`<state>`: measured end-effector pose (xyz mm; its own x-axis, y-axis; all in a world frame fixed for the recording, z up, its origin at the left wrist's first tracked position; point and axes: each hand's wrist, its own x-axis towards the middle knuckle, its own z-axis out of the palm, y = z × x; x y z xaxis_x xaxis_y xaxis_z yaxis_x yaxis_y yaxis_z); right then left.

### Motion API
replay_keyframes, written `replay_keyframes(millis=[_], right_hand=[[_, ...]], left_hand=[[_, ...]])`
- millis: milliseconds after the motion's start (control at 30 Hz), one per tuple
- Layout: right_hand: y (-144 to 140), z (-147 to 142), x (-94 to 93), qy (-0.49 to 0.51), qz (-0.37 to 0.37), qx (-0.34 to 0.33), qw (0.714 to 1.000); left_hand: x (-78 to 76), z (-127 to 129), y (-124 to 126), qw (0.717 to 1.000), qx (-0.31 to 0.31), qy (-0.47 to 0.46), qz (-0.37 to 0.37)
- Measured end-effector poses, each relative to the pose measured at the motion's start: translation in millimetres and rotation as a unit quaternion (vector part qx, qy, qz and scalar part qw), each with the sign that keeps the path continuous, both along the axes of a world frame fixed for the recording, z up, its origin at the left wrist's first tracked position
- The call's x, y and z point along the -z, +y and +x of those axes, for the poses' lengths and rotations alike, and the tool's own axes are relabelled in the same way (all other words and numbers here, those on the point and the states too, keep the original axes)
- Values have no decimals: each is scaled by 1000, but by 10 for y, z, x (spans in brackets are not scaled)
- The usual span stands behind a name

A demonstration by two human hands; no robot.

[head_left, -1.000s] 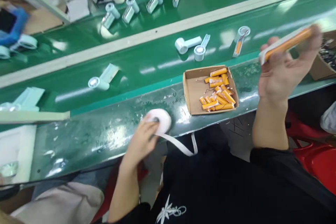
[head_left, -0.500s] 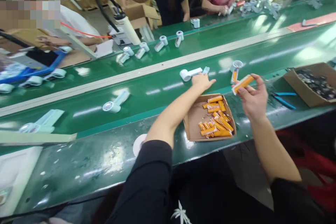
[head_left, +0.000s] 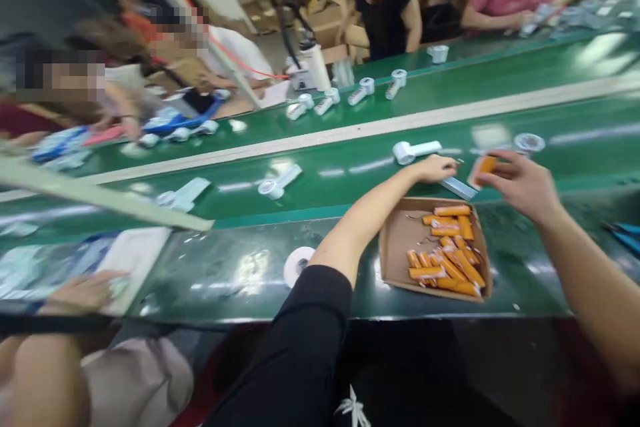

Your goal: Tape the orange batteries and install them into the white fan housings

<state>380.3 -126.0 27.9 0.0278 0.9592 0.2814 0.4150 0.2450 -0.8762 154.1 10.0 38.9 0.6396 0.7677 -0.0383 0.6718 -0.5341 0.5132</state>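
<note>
Dark green worktop spans the near side of a workshop; clock positions are taken from the centre of the view, 6 o'clock toward the wearer. Near 7 o'clock a white tape roll lies flat, presumably to keep it from rolling; the left arm partly covers it. At 8 o'clock a co-worker's hand shows, blurred. At 4 o'clock stands an open cardboard box heaped with orange cells, its low walls probably keeping them together within reach. A blue-handled tool is cut off at the edge, toward 3 o'clock.

Beyond the box, at 3 o'clock, the right hand pinches a wrapped orange cell between thumb and fingers, apparently near one end so the pale face stays uncovered. Beside it, the left hand has curled fingers at one end of a pale blue housing; whether it grips cannot be told.

Farther out, the green belt carries a white housing at 2 o'clock. Past the divider strip, four housings stand spaced apart between 11 and 2 o'clock, seemingly for separate pickup. Co-workers sit beyond, one in a pink sleeve at 2 o'clock.
</note>
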Motion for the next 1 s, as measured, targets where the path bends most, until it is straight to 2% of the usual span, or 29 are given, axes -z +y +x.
replay_keyframes(millis=[67, 133, 300, 400, 567, 733, 900, 1000], right_hand=[[212, -63, 48, -29, -49, 14, 998], [350, -76, 125, -51, -64, 6, 997], [327, -65, 220, -144, -55, -4, 988], [290, -35, 183, -274, -54, -6, 960], [311, 66, 206, -449, -54, -31, 891], [450, 151, 317, -520, -106, -15, 847], [418, -8, 134, -552, -165, -17, 817], [429, -123, 119, -571, -182, -32, 800]], left_hand=[[150, 249, 1, 998, 45, 4, -38], [272, 372, 47, 996, 68, 8, -57], [419, 369, 199, 995, 77, 2, -69], [382, 386, 180, 995, 71, 7, -73], [187, 481, 78, 995, 41, 40, -76], [108, 553, 102, 994, 27, 64, -81], [141, 600, 82, 995, 27, 56, -80], [176, 629, 93, 995, 33, 52, -83]])
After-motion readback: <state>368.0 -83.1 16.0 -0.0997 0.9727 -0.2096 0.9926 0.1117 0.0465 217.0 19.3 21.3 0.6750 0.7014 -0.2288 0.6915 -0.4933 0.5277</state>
